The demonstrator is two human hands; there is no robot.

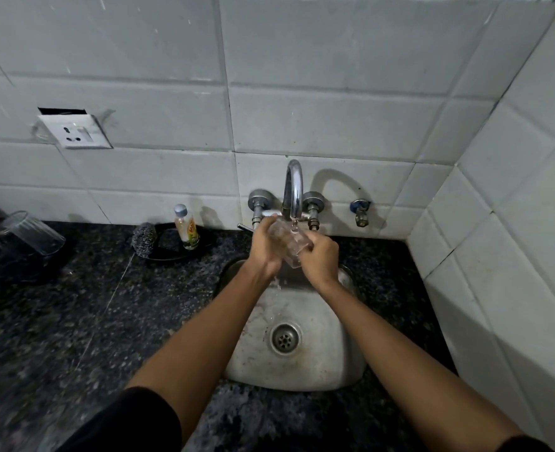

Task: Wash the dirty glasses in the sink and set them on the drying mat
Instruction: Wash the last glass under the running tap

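Glass point(290, 244), clear and tilted, sits gripped between both hands, left hand point(264, 246) and right hand point(320, 259), under the tap's point(294, 187) stream above the steel sink point(321, 363).

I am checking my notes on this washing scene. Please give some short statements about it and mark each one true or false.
1. Both hands, left hand and right hand, hold one clear glass under the tap. True.
2. The sink is full of plates. False: no plates show; its drain is bare.
3. A small bottle stands left of the tap. True.
4. No glasses stand on the counter. False: glasses stand at far left.
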